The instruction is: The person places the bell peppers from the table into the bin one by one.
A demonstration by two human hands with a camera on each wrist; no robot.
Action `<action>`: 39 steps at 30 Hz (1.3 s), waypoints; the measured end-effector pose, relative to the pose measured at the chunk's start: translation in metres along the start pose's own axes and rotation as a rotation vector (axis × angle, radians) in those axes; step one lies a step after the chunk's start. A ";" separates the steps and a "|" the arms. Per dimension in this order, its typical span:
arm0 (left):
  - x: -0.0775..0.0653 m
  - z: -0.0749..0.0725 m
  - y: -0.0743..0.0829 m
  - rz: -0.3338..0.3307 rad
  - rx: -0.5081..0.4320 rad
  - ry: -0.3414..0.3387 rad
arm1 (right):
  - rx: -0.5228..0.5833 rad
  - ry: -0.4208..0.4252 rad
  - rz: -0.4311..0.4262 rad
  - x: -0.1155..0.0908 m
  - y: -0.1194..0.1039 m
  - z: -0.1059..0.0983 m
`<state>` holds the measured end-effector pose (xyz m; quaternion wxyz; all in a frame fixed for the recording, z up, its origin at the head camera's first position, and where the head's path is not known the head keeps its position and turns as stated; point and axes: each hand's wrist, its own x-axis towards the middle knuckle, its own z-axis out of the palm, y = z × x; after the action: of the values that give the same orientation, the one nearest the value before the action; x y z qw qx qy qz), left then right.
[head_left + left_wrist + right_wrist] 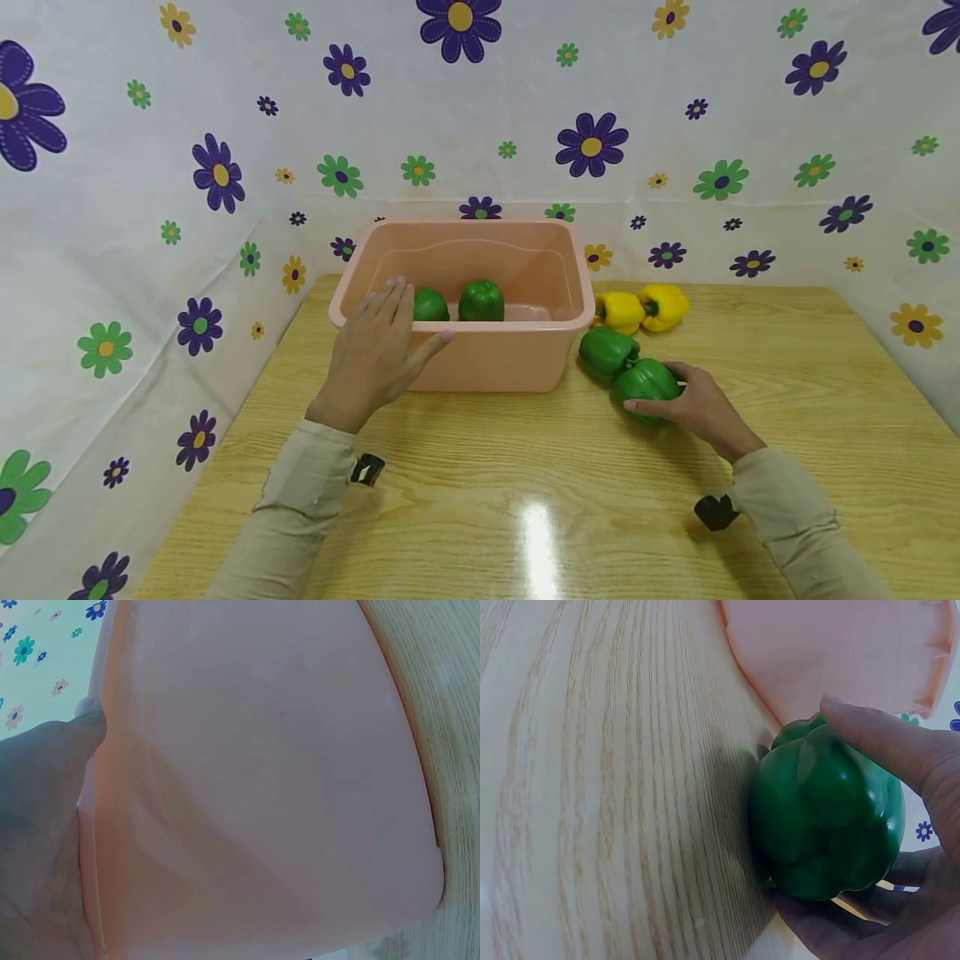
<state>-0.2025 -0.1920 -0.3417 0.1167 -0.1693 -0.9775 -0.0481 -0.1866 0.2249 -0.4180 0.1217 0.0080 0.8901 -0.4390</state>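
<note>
Behind everything we see a flowered sheet, and in front of it the wood-grained table. On the table stands a pink tub, its top uncovered. At its near left rim is the left hand, fingers straight and laid over the edge, thumb spread at the rim, pinching nothing that we can make out. Right of the tub, the right hand holds the nearer green pepper, fingers and thumb curved round it, spread about as wide as the pepper itself. That pepper seems to rest on the table, touching a second green pepper just beside the tub. Beyond them sit two yellow peppers, and inside the tub lie two more green peppers. We judge the step in hand to be grasping the nearer pepper; next, we would want a firm grip and a lift that leaves its neighbour undisturbed.
</note>
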 end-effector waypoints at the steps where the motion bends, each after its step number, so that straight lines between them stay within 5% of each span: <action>1: 0.000 0.000 0.000 0.000 0.001 0.001 | 0.002 0.000 0.000 0.000 0.000 0.000; 39: -0.001 -0.002 0.000 0.009 -0.005 0.006 | -0.012 -0.036 0.013 -0.002 -0.004 -0.004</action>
<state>-0.2011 -0.1924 -0.3403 0.1193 -0.1737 -0.9762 -0.0506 -0.1858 0.2258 -0.4120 0.1408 0.0050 0.8904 -0.4328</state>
